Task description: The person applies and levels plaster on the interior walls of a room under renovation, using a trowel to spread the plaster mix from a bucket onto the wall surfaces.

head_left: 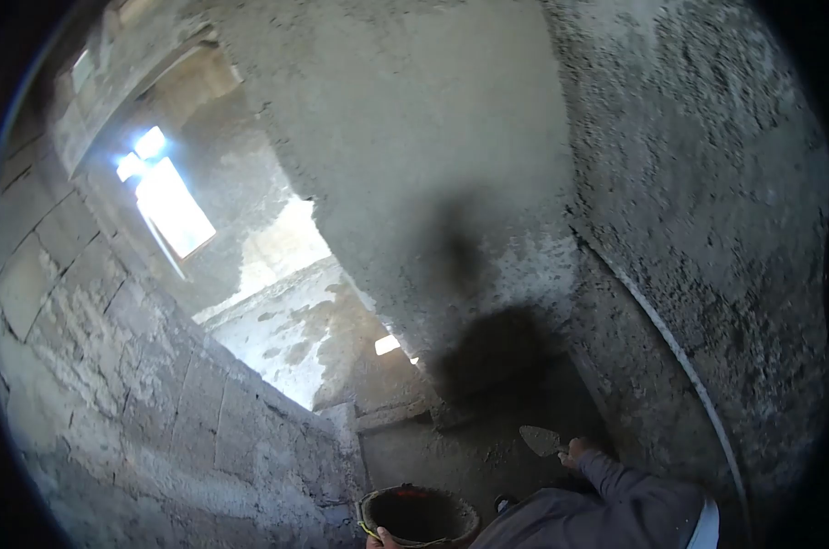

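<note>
Low in the head view, my right hand [575, 453] is closed round the handle of a pointed trowel [541, 440], whose blade points left. My left hand [382, 539] grips the left rim of a dark round bucket [469, 529] at the bottom edge, beside a yellow piece on the rim. The inside of the bucket is in shadow, so its contents are hard to make out. The trowel is above and to the right of the bucket, apart from it.
A smooth plastered wall [414, 110] stands ahead, with a rough wall [707, 183] to the right and a pale pipe or cable [675, 346] along it. A block wall [186, 403] runs at left. Beyond an opening is a bright window [176, 209].
</note>
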A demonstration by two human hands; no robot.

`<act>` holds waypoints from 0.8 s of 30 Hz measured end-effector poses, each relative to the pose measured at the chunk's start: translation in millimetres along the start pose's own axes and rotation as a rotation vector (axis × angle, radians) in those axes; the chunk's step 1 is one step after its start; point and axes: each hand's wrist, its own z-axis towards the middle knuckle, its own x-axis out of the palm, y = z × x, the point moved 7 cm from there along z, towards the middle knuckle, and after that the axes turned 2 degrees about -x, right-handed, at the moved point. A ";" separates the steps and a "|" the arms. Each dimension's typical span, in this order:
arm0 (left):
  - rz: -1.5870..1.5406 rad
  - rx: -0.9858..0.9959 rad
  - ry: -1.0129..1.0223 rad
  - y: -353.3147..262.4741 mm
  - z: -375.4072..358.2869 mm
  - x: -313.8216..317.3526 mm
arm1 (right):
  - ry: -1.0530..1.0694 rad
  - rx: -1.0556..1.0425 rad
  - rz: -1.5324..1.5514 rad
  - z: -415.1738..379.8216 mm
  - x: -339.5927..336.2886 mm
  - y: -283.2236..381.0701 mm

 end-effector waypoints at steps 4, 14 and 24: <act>0.264 0.001 -0.103 11.7 19.0 -25.0 | -0.025 -0.202 0.110 -10.7 -27.0 21.0; -0.204 0.152 0.225 -11.4 68.1 39.1 | 0.040 -1.021 0.254 -78.4 -145.9 168.7; 0.400 0.381 0.197 -175.7 48.1 175.4 | -0.734 -1.183 -0.377 -120.0 -190.8 257.9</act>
